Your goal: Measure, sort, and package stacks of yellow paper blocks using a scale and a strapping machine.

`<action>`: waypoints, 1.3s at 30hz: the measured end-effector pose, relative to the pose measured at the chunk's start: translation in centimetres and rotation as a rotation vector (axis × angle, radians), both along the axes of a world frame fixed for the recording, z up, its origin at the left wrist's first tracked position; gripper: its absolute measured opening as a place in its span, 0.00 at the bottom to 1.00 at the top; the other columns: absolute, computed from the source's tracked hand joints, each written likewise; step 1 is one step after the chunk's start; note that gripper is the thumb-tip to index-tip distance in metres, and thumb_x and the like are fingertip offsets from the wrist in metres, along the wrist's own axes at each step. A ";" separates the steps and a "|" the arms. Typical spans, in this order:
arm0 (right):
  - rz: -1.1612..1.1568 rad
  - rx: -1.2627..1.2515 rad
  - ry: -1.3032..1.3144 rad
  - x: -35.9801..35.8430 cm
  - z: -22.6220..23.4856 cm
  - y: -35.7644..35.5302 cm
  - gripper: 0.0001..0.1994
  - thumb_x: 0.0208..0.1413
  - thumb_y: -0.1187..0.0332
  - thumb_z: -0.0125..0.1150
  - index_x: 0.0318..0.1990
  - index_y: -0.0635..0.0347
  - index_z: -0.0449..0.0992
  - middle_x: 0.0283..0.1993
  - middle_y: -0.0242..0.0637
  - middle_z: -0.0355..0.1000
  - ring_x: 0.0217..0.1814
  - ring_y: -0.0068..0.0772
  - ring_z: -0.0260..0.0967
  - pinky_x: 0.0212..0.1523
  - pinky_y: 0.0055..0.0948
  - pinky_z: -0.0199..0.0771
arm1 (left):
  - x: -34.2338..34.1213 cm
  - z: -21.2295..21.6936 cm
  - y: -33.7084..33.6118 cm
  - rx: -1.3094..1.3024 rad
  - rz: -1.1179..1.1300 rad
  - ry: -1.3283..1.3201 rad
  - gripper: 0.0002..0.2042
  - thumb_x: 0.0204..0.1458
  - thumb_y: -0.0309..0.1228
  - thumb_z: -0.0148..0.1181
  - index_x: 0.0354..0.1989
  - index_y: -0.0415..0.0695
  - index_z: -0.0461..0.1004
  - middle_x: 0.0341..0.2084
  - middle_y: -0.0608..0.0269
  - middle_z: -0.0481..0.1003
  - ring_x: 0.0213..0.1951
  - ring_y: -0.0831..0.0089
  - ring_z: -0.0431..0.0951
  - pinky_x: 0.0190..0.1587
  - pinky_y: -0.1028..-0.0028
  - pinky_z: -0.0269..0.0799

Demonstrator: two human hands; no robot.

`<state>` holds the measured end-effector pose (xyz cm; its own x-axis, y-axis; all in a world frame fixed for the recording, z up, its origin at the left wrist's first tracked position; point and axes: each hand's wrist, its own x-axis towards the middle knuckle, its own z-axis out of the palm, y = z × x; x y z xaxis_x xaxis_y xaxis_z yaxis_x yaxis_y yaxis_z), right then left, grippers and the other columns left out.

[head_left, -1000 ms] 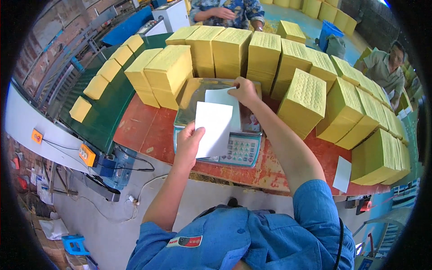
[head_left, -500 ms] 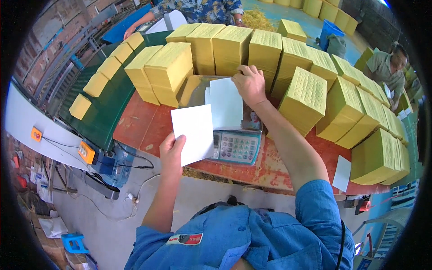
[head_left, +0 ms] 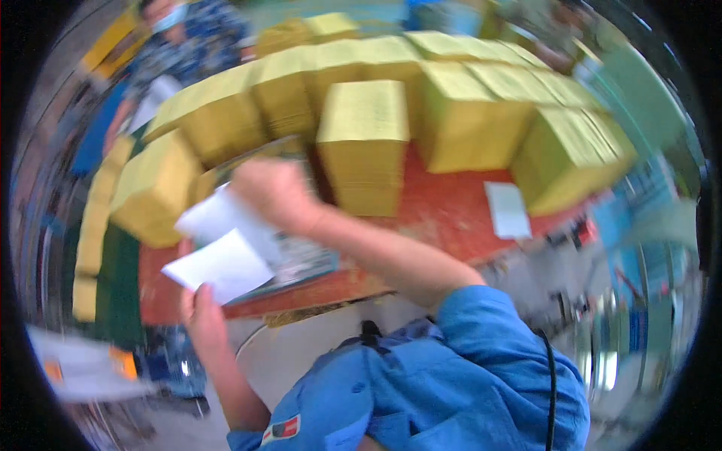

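Observation:
My left hand (head_left: 204,312) is closed on a white paper sheet (head_left: 218,267), its thumb on top. Beyond that sheet lie more white papers (head_left: 207,218) on the table. My right hand (head_left: 274,192) is over their far side, smeared by motion, so its fingers and anything in them cannot be made out. A blurred calculator (head_left: 312,259) lies partly behind the papers. Just right of my right hand stands a tall stack of yellow paper (head_left: 362,165), apart from the row behind it.
More yellow stacks (head_left: 470,124) curve along the red table's (head_left: 444,203) far side. Another white sheet (head_left: 508,210) lies at the right. Yellow blocks (head_left: 89,240) line a dark green belt at the left. One person (head_left: 199,45) is across the table, another at upper right.
The view has swung toward the right, blurring the scene. My left hand still holds its sheet, now tilted and nearer the other papers. My right hand remains over the papers' far side.

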<state>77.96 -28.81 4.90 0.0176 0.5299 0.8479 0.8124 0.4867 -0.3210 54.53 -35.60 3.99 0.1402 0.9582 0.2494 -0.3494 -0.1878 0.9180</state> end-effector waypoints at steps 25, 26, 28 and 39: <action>-0.469 -0.564 1.105 16.7 -11.1 -39.9 0.08 0.59 0.72 0.57 0.42 0.66 0.78 0.32 0.26 0.73 0.35 0.17 0.66 0.37 0.22 0.68 | 20.3 4.5 -3.2 0.068 -0.055 0.423 0.11 0.60 0.29 0.51 0.41 0.33 0.75 0.32 0.65 0.76 0.35 0.79 0.73 0.40 0.76 0.69; -0.449 -0.574 1.115 17.8 -11.2 -39.8 0.08 0.59 0.72 0.57 0.42 0.66 0.78 0.32 0.26 0.73 0.35 0.17 0.66 0.37 0.22 0.68 | 21.8 6.4 -2.5 0.100 -0.042 0.399 0.12 0.60 0.28 0.50 0.43 0.32 0.75 0.34 0.63 0.76 0.36 0.79 0.73 0.40 0.76 0.69; -0.323 -0.596 1.198 19.9 -11.0 -38.8 0.09 0.60 0.73 0.56 0.46 0.65 0.77 0.36 0.29 0.74 0.38 0.18 0.67 0.40 0.23 0.68 | 24.6 9.1 0.5 0.175 -0.096 0.391 0.13 0.60 0.26 0.49 0.47 0.31 0.72 0.38 0.59 0.76 0.38 0.77 0.75 0.42 0.75 0.70; 0.086 -0.643 1.280 26.5 -8.8 -33.6 0.12 0.59 0.75 0.54 0.49 0.69 0.72 0.42 0.35 0.74 0.41 0.24 0.69 0.44 0.24 0.69 | 29.8 8.4 11.6 0.111 -0.114 0.784 0.32 0.54 0.21 0.56 0.68 0.41 0.54 0.37 0.55 0.78 0.36 0.75 0.78 0.38 0.77 0.73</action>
